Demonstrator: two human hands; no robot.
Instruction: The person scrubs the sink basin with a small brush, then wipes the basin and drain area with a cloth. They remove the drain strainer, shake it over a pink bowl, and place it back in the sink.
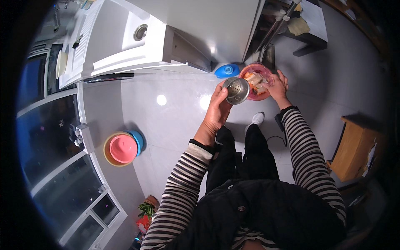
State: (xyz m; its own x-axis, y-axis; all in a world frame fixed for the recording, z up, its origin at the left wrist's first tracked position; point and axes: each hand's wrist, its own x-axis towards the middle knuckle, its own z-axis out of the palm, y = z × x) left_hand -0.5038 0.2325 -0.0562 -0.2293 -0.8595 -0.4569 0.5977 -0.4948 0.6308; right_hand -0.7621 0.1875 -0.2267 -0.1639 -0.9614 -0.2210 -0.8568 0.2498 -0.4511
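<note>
In my left hand is a round metal sink strainer basket with small holes, gripped at its rim and tilted so that its inside shows. It is held at the near left side of a pinkish-red waste bin, overlapping it in view. The bin holds crumpled wrappers and other refuse. My right hand is over the bin's right side, fingers bent; whether it holds some of the pale material there is not clear.
A blue plastic bottle or container stands by the cabinet, left of the bin. A white sink with a drain is at upper left. Stacked basins lie on the left. A wooden cabinet stands at right, a potted plant at lower left.
</note>
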